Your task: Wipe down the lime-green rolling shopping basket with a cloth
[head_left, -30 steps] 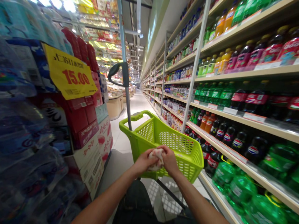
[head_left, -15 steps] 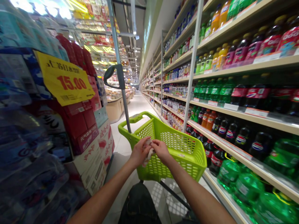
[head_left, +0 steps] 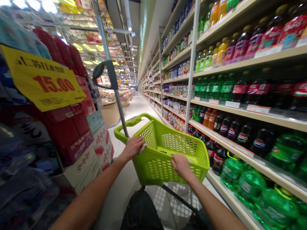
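A lime-green plastic shopping cart [head_left: 155,166] with perforated basket walls stands in front of me. My left hand [head_left: 134,148] is closed at its near-left rim, and a bit of crumpled whitish cloth or tissue [head_left: 143,148] pokes out from under the fingers. Farther right along the same near rim is my right hand [head_left: 181,166], with its fingers curled over the edge. A grey pole with a dark grey loop handle [head_left: 109,76] rises from the left corner of the cart.
Shelves [head_left: 240,110] of bottled drinks line the right side, with large green bottles [head_left: 250,185] at the bottom. Stacked drink cartons [head_left: 79,166] and a yellow price sign [head_left: 45,80] crowd the left. A tiled aisle [head_left: 134,105] runs ahead between shelves and display counters.
My hands have moved apart from the crumpled piece they both held. The left went to the left rim with it; the right moved right and down onto the near rim.
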A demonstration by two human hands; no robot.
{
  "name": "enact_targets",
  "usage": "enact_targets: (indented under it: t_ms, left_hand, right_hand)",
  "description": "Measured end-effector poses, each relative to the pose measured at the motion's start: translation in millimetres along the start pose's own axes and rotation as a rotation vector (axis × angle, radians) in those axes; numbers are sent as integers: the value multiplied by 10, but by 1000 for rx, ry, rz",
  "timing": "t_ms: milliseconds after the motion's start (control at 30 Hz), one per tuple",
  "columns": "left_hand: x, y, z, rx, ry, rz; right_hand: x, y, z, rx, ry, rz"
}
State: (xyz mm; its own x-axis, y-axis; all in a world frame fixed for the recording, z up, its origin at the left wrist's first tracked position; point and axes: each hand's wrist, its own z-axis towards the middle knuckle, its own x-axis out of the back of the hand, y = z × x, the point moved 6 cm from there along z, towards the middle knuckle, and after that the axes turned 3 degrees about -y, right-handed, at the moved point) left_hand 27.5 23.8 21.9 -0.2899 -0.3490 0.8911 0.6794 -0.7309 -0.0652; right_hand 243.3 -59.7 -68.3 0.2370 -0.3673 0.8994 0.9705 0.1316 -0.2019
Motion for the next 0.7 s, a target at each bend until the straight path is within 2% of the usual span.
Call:
enact_targets:
  t_ms: [67,133,200,267,367,433,500,567,633,700]
  left_hand:
    - [-24,-14,-24,-76,-79,1]
    - [-23,-91,-13,-42,-117,25]
    - [-9,-157,34,81,-78,55]
    - [-56,-100,106,226,-23,47]
    - [-315,307,265,297,-49,-72]
    - [-475,614,361,272,-59,-99]
    - [-559,772,396,196,-83,-54]
    - [-543,693,354,134,-106,15]
    - [-438,426,276,149,-91,71]
    - [-310,170,212,206,-28,137]
  right_hand:
    - [13,13,5,14,-2,10]
    - [44,42,-12,44,1,34]
    - [91,124,-63,32,30,56]
    - [134,218,-134,-4,68,63]
    - [157,291,-208,-35,86,51]
    - [147,310,-222,-30,68,49]
    - [139,347,-229,-9,57,50]
    - [139,420,-254,7,63,50]
    - [141,504,-303,5,85,49]
    - [137,542,-361,16,114,50]
